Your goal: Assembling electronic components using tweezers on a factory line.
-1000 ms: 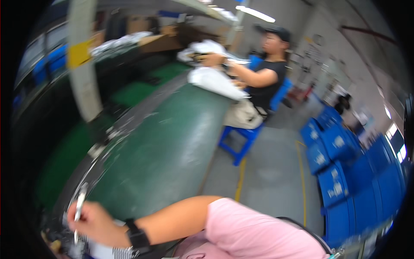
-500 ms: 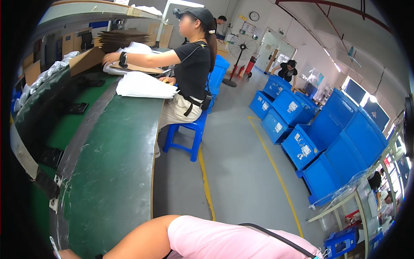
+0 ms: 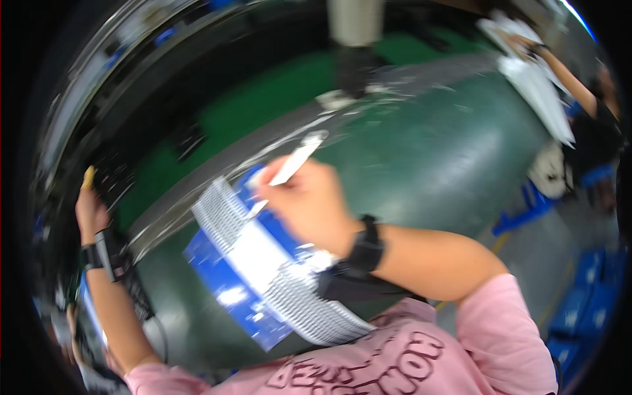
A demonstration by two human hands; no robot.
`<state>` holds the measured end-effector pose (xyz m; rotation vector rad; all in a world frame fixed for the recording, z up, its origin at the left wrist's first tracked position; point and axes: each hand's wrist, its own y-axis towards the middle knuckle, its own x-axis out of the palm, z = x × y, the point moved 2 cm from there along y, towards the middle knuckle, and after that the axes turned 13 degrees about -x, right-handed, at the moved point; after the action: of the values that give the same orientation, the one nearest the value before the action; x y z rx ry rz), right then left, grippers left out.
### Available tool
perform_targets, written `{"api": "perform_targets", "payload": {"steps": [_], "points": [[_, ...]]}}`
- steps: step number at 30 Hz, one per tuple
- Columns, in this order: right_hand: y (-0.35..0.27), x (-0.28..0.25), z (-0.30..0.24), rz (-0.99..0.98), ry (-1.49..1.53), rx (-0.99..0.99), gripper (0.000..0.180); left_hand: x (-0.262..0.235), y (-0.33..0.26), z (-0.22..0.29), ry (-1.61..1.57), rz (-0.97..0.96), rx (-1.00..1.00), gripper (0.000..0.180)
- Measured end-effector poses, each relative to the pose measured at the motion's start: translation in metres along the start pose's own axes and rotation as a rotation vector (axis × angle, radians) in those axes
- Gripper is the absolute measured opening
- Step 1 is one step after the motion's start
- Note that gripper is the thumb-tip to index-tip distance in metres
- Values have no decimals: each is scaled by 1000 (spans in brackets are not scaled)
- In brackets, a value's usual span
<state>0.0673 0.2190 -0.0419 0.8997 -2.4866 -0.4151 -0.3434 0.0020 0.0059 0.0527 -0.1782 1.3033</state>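
My right hand [image 3: 309,201] is closed on a slim white pen-like tool [image 3: 297,159], its thin end pointing down at the work; blur hides its exact kind. Below that hand, a shiny blue pack [image 3: 227,289] lies on the green bench top. Across the pack runs a long white sheet [image 3: 253,257] with grey ribbed ends, its near end close to my pink shirt. My left hand [image 3: 91,212] is stretched out at the far left, over the dark conveyor side. Its fingers pinch a small yellow piece [image 3: 89,176], too blurred to name.
The green bench [image 3: 428,151] curves to the upper right, where a co-worker's hand [image 3: 523,46] touches white bags [image 3: 536,89]. Beyond the bench edge is a green conveyor belt [image 3: 263,99] with a dark flat object [image 3: 189,141]. Blue crates [image 3: 582,289] stand at lower right.
My view has swung left and down from the co-worker and crates to the bench before me. Both my hands, the blue pack and the ribbed sheet now show.
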Motion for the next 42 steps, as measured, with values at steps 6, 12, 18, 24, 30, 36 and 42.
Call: {"api": "perform_targets", "payload": {"steps": [6,12,18,24,30,36,42], "points": [[-3,19,-10,-240,71,256,6,45,-216,19,-224,-165,-204,26],[0,32,10,-259,-1,305,8,60,-282,-8,-324,-113,-94,27],[-2,30,14,-214,-10,299,11,58,-279,-28,-364,-69,-51,30],[-2,31,12,-248,1,324,11,55,-280,-29,-362,-67,-121,29],[-5,25,-18,-230,173,400,13,85,-297,-38,-449,-180,-278,30],[-40,47,-52,-302,234,343,16,103,-316,-53,-505,-408,-554,31],[-46,45,-47,-300,248,321,16,104,-318,-55,-541,-448,-576,33]]}}
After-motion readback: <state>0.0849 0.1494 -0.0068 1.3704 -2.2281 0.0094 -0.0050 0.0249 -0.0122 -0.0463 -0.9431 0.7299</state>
